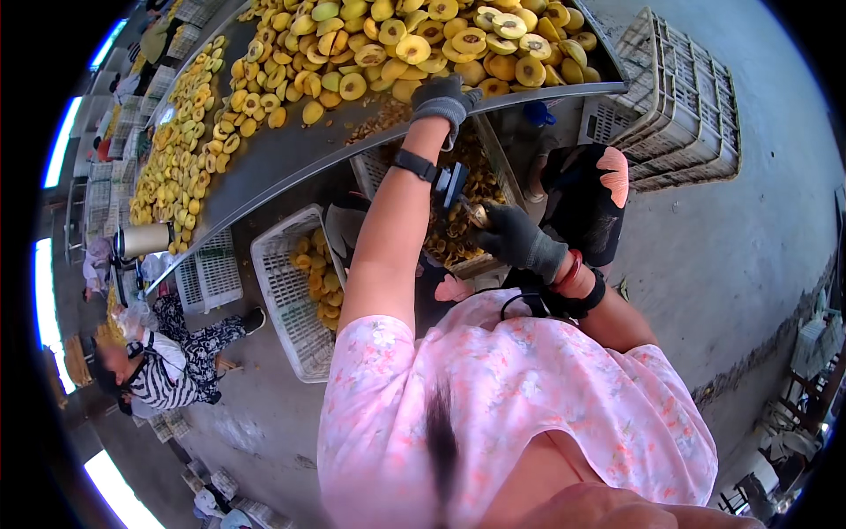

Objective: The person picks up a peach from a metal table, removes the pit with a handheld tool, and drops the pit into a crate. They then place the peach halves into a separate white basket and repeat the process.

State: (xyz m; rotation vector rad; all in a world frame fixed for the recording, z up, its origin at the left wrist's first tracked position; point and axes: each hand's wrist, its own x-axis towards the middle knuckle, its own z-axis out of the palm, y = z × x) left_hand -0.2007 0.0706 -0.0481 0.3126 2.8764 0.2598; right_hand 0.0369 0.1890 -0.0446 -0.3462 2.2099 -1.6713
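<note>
Halved yellow stone fruit (413, 49), many with the pit side up, lie heaped on a dark metal-edged table (297, 135). My left hand (444, 102), in a grey knit glove, reaches over the table's near rim to the edge of the heap. Its fingertips are hidden, so whether it holds a fruit half is unclear. Lower and to the right, my gloved right hand (522, 241) grips a small hand tool (478, 215) with a light-coloured handle and a metal end. Beneath both hands stands a crate (499, 155) of yellow fruit scraps.
A white plastic crate (269, 264) with fruit halves stands on the floor to my left. Stacked slatted crates (694, 112) stand at right. Small scraps (380, 119) lie near the table rim. A seated co-worker (165, 370) is at far left, near a metallic cylindrical container (144, 241).
</note>
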